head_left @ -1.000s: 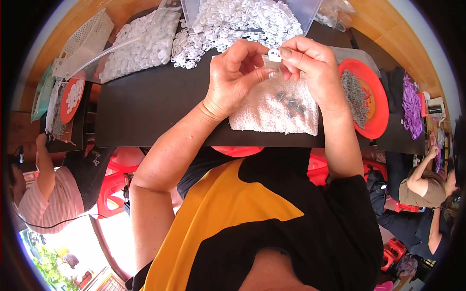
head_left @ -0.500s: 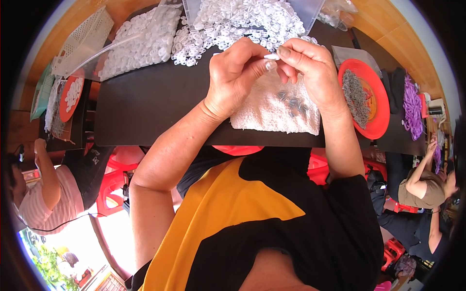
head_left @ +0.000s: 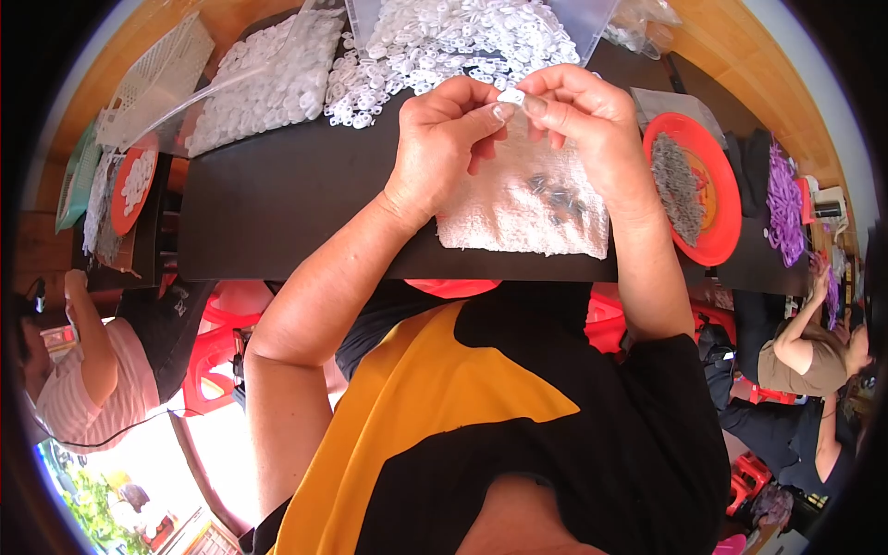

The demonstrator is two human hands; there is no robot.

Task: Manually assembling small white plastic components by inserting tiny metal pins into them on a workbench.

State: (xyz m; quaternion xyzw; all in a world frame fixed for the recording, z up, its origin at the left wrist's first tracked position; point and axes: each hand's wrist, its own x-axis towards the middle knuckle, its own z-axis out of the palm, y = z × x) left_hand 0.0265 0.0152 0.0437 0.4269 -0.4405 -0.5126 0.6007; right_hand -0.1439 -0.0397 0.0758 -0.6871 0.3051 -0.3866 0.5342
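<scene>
Between my fingertips I have a small white plastic piece (head_left: 511, 95), much like the loose ones heaped behind it. My left hand (head_left: 450, 129) pinches its left side, and my right hand (head_left: 585, 106) pinches the right side with thumb and forefinger. Below the hands lies a pale pink towel (head_left: 499, 217) with several small dark metallic pieces (head_left: 555, 194) on it. A big pile of white plastic pieces (head_left: 407, 79) spills from a clear plastic bin (head_left: 597, 32) just beyond my hands.
A clear bag of white pieces (head_left: 268, 83) lies at the far left of the dark table (head_left: 277, 213). To the right stands a red plate (head_left: 726, 185) with small grey parts (head_left: 677, 185), beside purple strips (head_left: 786, 208). Other people sit left (head_left: 97, 370) and right (head_left: 805, 356).
The white piece has been turned, from edge-on to a broader face, and raised slightly. My left hand's lower fingers now hang further down.
</scene>
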